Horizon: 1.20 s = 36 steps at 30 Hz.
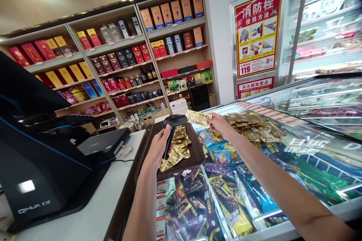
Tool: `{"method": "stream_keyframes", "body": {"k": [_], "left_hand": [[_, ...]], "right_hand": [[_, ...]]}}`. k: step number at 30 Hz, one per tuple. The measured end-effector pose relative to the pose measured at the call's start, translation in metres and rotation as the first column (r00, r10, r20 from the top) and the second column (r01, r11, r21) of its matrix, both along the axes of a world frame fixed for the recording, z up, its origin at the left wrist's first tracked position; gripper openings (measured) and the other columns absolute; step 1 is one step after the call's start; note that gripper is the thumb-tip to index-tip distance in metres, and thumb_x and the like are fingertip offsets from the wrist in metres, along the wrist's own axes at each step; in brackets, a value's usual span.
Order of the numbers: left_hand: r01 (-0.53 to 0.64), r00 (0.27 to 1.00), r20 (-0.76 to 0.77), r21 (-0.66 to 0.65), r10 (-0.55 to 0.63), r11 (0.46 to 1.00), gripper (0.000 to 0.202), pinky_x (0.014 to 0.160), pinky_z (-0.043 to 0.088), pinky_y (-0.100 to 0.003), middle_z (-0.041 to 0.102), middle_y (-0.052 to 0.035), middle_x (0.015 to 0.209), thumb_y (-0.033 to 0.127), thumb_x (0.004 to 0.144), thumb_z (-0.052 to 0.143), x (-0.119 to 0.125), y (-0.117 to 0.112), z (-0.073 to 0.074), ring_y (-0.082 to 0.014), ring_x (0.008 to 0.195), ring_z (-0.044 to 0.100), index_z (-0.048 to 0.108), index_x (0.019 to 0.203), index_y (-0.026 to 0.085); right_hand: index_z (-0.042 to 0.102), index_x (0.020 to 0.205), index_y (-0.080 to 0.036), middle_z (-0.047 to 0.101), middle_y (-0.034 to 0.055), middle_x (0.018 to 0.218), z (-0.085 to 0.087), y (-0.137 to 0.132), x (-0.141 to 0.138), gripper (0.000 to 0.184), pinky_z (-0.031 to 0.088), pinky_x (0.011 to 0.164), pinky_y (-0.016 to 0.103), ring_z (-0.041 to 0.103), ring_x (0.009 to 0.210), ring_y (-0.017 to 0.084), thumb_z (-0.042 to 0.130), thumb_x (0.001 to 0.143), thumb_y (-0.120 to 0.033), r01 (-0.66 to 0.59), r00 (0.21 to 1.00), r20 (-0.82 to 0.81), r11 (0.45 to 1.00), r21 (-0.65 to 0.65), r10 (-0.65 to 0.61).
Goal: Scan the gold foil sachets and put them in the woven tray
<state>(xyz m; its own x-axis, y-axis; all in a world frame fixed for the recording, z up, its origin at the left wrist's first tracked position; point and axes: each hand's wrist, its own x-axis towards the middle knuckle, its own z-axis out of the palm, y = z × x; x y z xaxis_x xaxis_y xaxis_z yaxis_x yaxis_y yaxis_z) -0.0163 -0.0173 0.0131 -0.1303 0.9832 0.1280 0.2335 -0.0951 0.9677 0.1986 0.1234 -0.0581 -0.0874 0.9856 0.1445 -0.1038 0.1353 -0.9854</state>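
Note:
My left hand (158, 145) is closed round the handle of a black barcode scanner (175, 119), held above a brown woven basket (143, 158). In my right hand (220, 124) is a gold foil packet (198, 118), pinched at its right end. The packet's flat side lies just in front of the scanner's head; whether they touch I cannot tell. Several gold packets (179, 148) lie in the basket, partly hidden by my left hand and the scanner. A larger heap of gold-brown packets (251, 124) rests on the freezer's glass top, beyond my right forearm.
A glass-topped freezer (198, 180) with colourful wrapped goods inside spans the front and right. On the left, a black checkout terminal (42, 169) and a dark boxy device (104, 141) stand on a white counter (93, 199). Stocked shelves (124, 60) line the back wall.

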Motion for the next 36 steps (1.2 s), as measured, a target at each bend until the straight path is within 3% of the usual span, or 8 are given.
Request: {"method": "stream_keyframes", "body": {"k": [10,15,18,22,25,29,32,36], "left_hand": [[0.007,0.999,-0.052,0.024,-0.006,1.0,0.057,0.041,0.032,-0.021,0.051,0.0019,0.059,0.075,0.078,0.054,-0.002,0.007,-0.008,-0.0078,0.044,0.044,0.053,0.075,0.017],[-0.025,1.0,-0.006,0.012,0.025,1.0,0.059,0.04,0.032,-0.021,0.053,0.001,0.059,0.076,0.074,0.057,-0.009,0.006,-0.003,-0.008,0.043,0.044,0.053,0.076,0.017],[-0.051,0.998,0.023,0.008,0.05,0.999,0.062,0.038,0.031,-0.021,0.055,0.0003,0.062,0.078,0.07,0.059,-0.011,0.006,-0.001,-0.0078,0.042,0.044,0.054,0.078,0.017],[-0.048,0.999,0.021,0.001,0.048,0.999,0.062,0.038,0.03,-0.021,0.053,0.0016,0.061,0.079,0.069,0.06,-0.012,0.009,-0.002,-0.0079,0.042,0.044,0.055,0.077,0.017],[-0.035,0.999,0.011,-0.001,0.035,0.999,0.06,0.038,0.031,-0.02,0.051,0.003,0.058,0.077,0.069,0.061,-0.014,0.011,-0.003,-0.0081,0.042,0.044,0.056,0.078,0.018],[-0.041,0.999,-0.013,-0.035,0.04,0.999,0.06,0.038,0.031,-0.021,0.051,0.0025,0.058,0.077,0.071,0.059,-0.016,0.013,-0.004,-0.0081,0.041,0.043,0.056,0.077,0.018],[-0.039,0.999,-0.011,-0.029,0.039,0.999,0.059,0.039,0.031,-0.021,0.053,0.0011,0.062,0.076,0.072,0.06,-0.017,0.015,-0.006,-0.008,0.043,0.044,0.056,0.077,0.017],[-0.032,0.999,-0.015,-0.016,0.032,0.999,0.057,0.04,0.033,-0.021,0.054,0.0005,0.066,0.075,0.072,0.061,-0.015,0.017,-0.01,-0.0082,0.046,0.045,0.056,0.076,0.018]], "right_hand": [[0.055,0.087,-0.019,0.046,-0.0072,0.05,-0.006,0.001,0.001,0.004,0.029,0.039,0.019,0.041,0.041,0.008,0.058,0.087,-0.016,0.008,0.999,0.046,0.999,-0.04,-0.006],[0.058,0.091,-0.017,0.054,-0.0047,0.052,-0.025,0.002,-0.008,0.008,0.037,0.044,0.02,0.047,0.043,0.01,0.064,0.086,-0.021,-0.183,0.948,0.244,0.977,-0.106,0.204],[0.058,0.113,-0.017,0.07,0.0062,0.091,-0.037,0.002,-0.016,0.03,0.049,0.06,0.021,0.064,0.068,0.012,0.064,0.084,-0.017,-0.318,0.92,0.228,0.947,-0.047,0.32],[0.046,0.138,-0.024,0.057,0.0104,0.136,-0.044,0.014,-0.019,0.056,0.051,0.086,0.026,0.063,0.108,0.018,0.057,0.085,-0.013,-0.275,0.878,0.436,0.954,0.115,0.201],[0.05,0.137,-0.015,0.051,0.0174,0.139,-0.048,0.032,-0.001,0.048,0.043,0.102,0.034,0.054,0.123,0.025,0.053,0.089,-0.017,-0.034,0.717,0.684,0.973,0.227,-0.134],[0.05,0.137,-0.01,0.036,0.0221,0.15,-0.068,0.054,0.042,0.045,0.027,0.112,0.049,0.03,0.141,0.036,0.046,0.095,-0.026,0.26,0.379,0.777,0.864,0.431,-0.502],[0.059,0.127,-0.015,0.045,0.0207,0.143,-0.087,0.065,0.065,0.038,0.026,0.109,0.053,0.034,0.137,0.037,0.044,0.096,-0.031,0.292,0.261,0.827,0.857,0.424,-0.498],[0.064,0.115,-0.014,0.06,0.0238,0.12,-0.096,0.07,0.067,0.03,0.028,0.105,0.052,0.045,0.122,0.037,0.05,0.091,-0.028,0.238,0.206,0.851,0.868,0.435,-0.483]]}}
